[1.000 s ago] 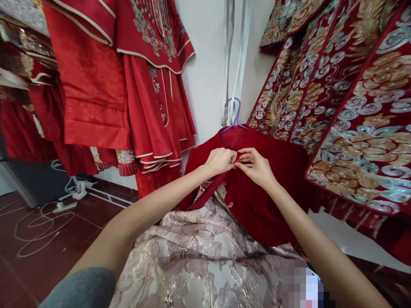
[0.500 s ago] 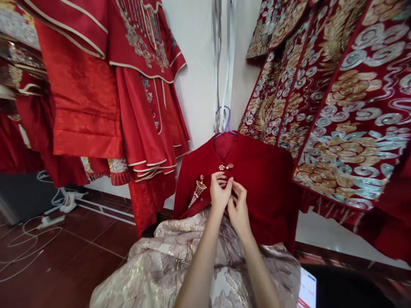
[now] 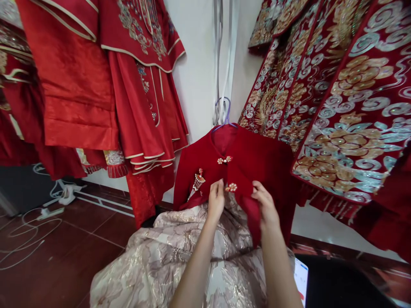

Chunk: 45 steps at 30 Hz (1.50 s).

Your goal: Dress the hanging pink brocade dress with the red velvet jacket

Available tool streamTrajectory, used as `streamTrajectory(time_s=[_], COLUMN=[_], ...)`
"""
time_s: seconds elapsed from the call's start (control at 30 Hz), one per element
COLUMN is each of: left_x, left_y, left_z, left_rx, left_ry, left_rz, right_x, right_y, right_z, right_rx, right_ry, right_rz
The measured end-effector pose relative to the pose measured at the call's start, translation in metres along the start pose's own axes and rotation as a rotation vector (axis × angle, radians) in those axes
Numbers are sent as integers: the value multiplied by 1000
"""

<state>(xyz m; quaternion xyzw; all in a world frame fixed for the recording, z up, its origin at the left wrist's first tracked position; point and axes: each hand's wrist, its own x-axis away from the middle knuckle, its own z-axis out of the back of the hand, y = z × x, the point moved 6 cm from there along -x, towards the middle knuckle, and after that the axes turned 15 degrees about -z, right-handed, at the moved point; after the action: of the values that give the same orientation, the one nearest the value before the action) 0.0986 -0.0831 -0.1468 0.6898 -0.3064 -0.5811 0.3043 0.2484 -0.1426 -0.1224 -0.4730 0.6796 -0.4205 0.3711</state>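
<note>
A dark red velvet jacket [image 3: 257, 160] hangs on a purple hanger [image 3: 226, 113] in front of the white wall. It has a pearl clasp [image 3: 224, 160] at the collar and a second clasp [image 3: 231, 187] lower down. A tasselled brooch [image 3: 197, 182] hangs on its left chest. My left hand [image 3: 216, 201] pinches the left front edge just beside the lower clasp. My right hand [image 3: 265, 207] grips the right front panel and holds it slightly out. Below the jacket spreads a pale pink brocade skirt [image 3: 180, 261].
Red embroidered garments [image 3: 112, 77] hang at the left and heavily gold-embroidered red robes [image 3: 337, 98] at the right. White cables [image 3: 28, 231] and a power strip lie on the dark red tile floor. A phone [image 3: 300, 280] shows at the lower right.
My hands moved down from the collar clasp to the lower clasp, then spread apart, each taking one front edge. The collar clasp and then the lower clasp have come into view.
</note>
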Motion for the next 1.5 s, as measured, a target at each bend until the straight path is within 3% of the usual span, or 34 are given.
streamTrajectory(time_s=[0.1,0.2,0.27,0.37,0.53,0.63,0.73,0.87,1.1,1.23,1.4,1.5], left_x=[3,3,0,-5,-8,-5,-7,-13,-17,-18,-19,-21], left_y=[-4,-8,-9,-7,-5,-10,-12,-5,-6,-4,-4,-7], left_z=[-4,-2,7,22,25,22,29,52,54,55,56,58], left_rx=[176,359,462,594,652,594,425,124,271,303,338,353], left_ry=[3,55,157,257,124,138,232,382,227,189,169,174], left_rz=[176,355,397,361,380,410,293,62,135,139,133,127], right_x=[17,32,37,34,18,8,1,-8,-12,-11,-14,-20], right_y=[-27,-41,-43,-35,6,24,36,52,66,64,69,61], right_z=[1,-13,-20,-26,-51,-54,-51,-52,-62,-61,-74,-85], right_rx=[52,396,533,497,449,449,492,413,226,287,394,516], right_ry=[-69,-129,-103,-60,-181,-27,92,38,-112,-60,-94,9], right_rz=[67,246,356,348,211,235,262,174,-39,79,162,317])
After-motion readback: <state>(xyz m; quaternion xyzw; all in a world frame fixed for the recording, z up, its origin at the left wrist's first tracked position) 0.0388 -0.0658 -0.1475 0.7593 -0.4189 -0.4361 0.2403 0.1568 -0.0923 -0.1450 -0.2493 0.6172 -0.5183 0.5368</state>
